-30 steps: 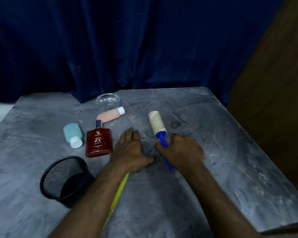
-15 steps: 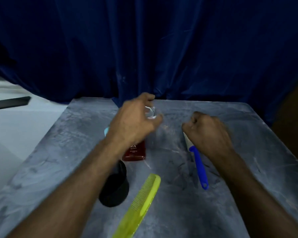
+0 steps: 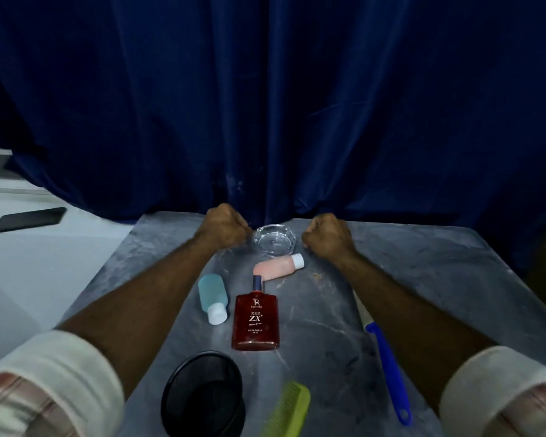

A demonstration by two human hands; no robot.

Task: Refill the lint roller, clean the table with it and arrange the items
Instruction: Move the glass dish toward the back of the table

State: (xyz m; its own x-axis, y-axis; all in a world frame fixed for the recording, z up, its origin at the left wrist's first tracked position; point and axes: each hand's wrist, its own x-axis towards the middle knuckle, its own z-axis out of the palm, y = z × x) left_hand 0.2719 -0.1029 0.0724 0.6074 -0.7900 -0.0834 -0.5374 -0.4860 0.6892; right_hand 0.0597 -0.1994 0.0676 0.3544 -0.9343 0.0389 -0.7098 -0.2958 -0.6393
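The lint roller [image 3: 388,364] with a blue handle lies on the grey table [image 3: 423,279], its roll mostly hidden under my right forearm. My left hand [image 3: 226,227] and my right hand [image 3: 327,234] are closed fists at the table's far edge, on either side of a clear glass dish [image 3: 275,239]; neither holds anything visible. Between my forearms lie a pink bottle [image 3: 278,266], a light blue bottle [image 3: 213,298] and a flat red perfume bottle [image 3: 255,320].
A black mesh cup [image 3: 204,395] lies on its side near the front edge, a yellow-green comb [image 3: 289,411] beside it. A dark blue curtain [image 3: 281,105] hangs behind the table. A black phone [image 3: 29,219] lies on the white surface at left.
My right hand let go of the lint roller, which now lies on the table. Both hands moved forward to the far edge beside the glass dish and closed into fists. The view tilted.
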